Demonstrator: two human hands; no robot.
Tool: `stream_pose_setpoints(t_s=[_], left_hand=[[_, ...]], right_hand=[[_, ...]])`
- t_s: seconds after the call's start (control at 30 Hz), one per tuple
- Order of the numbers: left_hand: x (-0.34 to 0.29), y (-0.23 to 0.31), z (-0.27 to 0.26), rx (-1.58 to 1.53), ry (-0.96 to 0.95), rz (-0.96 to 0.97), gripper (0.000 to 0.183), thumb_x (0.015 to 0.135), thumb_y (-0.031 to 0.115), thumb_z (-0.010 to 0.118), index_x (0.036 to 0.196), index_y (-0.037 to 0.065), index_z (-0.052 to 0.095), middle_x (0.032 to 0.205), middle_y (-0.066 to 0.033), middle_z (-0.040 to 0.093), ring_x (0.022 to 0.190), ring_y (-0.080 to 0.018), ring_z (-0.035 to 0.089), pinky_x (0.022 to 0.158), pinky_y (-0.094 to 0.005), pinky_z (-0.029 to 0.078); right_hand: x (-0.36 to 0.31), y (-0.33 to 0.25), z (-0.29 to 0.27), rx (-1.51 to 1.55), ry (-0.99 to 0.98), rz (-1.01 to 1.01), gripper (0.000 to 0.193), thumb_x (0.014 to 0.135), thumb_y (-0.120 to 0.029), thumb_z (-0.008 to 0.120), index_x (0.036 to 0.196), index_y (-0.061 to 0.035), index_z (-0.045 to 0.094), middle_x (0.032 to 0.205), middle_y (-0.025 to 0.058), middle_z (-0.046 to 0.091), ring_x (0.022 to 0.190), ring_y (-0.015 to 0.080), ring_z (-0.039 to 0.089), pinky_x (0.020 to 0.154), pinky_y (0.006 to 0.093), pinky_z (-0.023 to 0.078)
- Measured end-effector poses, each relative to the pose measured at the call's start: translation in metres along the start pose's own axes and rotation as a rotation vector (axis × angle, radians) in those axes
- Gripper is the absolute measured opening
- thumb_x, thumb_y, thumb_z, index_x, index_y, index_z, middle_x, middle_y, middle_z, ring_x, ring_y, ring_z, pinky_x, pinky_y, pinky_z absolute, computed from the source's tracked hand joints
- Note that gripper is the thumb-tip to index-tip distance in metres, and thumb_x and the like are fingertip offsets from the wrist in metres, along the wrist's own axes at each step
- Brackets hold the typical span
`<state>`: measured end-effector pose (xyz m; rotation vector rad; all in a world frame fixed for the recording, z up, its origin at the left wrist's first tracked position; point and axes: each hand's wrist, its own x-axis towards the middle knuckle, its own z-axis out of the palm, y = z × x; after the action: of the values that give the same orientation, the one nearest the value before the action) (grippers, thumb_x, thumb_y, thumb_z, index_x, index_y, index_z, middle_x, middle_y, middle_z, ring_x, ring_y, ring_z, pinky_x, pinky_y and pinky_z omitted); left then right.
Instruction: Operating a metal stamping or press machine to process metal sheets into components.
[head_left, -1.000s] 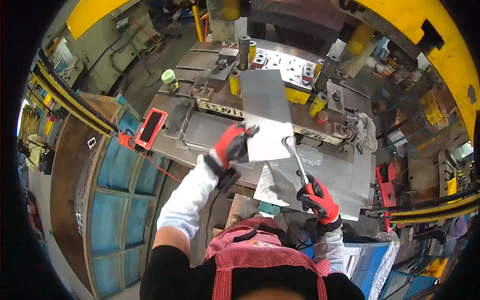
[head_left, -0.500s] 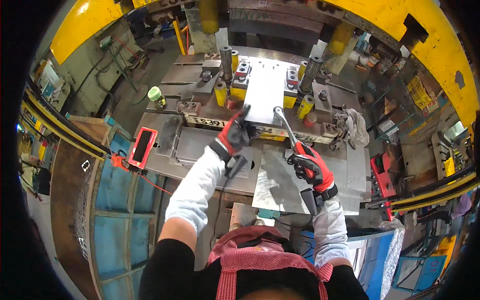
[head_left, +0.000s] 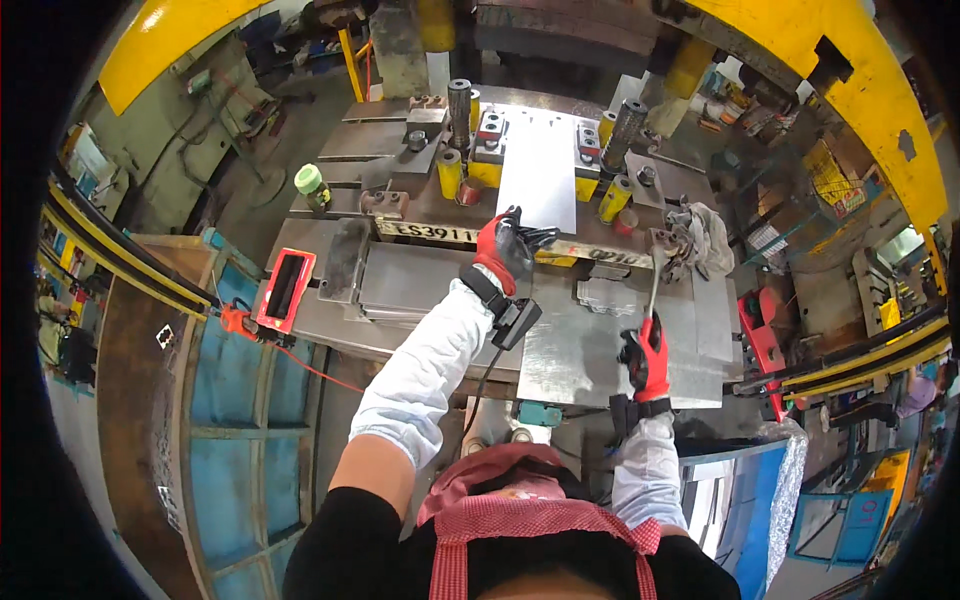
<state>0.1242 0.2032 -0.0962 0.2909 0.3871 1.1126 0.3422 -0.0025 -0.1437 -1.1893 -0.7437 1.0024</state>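
My left hand [head_left: 508, 248], in a red and black glove, is at the near left corner of a bright metal sheet [head_left: 540, 165] lying in the die. Its dark fingers look stretched apart along the sheet's near edge; whether they press on it I cannot make out. My right hand [head_left: 648, 360], gloved alike, is closed on the handle of a long silver tool [head_left: 655, 285] with a small round head. The tool points away from me over a large flat sheet [head_left: 560, 350], its head near a grey rag [head_left: 702, 240].
Yellow posts [head_left: 450, 173] and dark guide pillars [head_left: 459, 115] flank the die. Stacked plates [head_left: 410, 280] lie at left, beside a red-framed tray [head_left: 287, 290] and a green-capped bottle [head_left: 312, 187]. Yellow press framing [head_left: 850, 60] arches overhead. A blue-panelled frame [head_left: 225, 370] stands left.
The tool's head has left the bright sheet's near right corner, and my right hand has swung right with it. My left hand has moved right onto the sheet's near edge. The view shifted slightly.
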Motion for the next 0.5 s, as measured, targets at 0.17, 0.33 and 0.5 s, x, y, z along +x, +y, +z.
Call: stream_pose_setpoints(t_s=[0.17,0.33,0.5], left_hand=[[-0.004,-0.002,0.015,-0.043,0.0,-0.005,0.035,0.089,0.025,0.04,0.104,-0.006,0.043,0.089,-0.0239,0.057,0.072,-0.0362,0.06,0.067,-0.0407,0.052],[0.0,-0.001,0.011,-0.027,0.036,-0.034,0.035,0.087,0.026,0.042,0.104,-0.004,0.042,0.088,-0.0234,0.057,0.072,-0.0363,0.06,0.068,-0.0414,0.052],[0.002,-0.003,0.013,-0.067,0.031,-0.097,0.032,0.088,0.02,0.039,0.108,-0.004,0.045,0.097,-0.0209,0.057,0.081,-0.0359,0.059,0.074,-0.0438,0.051]], right_hand=[[-0.011,0.086,-0.075,-0.391,0.322,-0.15,0.047,0.078,-0.02,0.057,0.12,-0.0063,0.039,0.073,0.0041,0.051,0.056,0.0106,0.047,0.049,0.0249,0.041],[-0.02,0.072,-0.057,-0.563,0.312,-0.367,0.044,0.075,-0.015,0.059,0.115,-0.0046,0.043,0.066,0.0007,0.048,0.053,0.01,0.046,0.047,0.0234,0.038],[-0.018,0.078,-0.073,-0.142,0.331,0.023,0.024,0.076,-0.019,0.057,0.095,-0.0054,0.051,0.085,0.0089,0.052,0.07,0.0195,0.052,0.058,0.0294,0.044]])
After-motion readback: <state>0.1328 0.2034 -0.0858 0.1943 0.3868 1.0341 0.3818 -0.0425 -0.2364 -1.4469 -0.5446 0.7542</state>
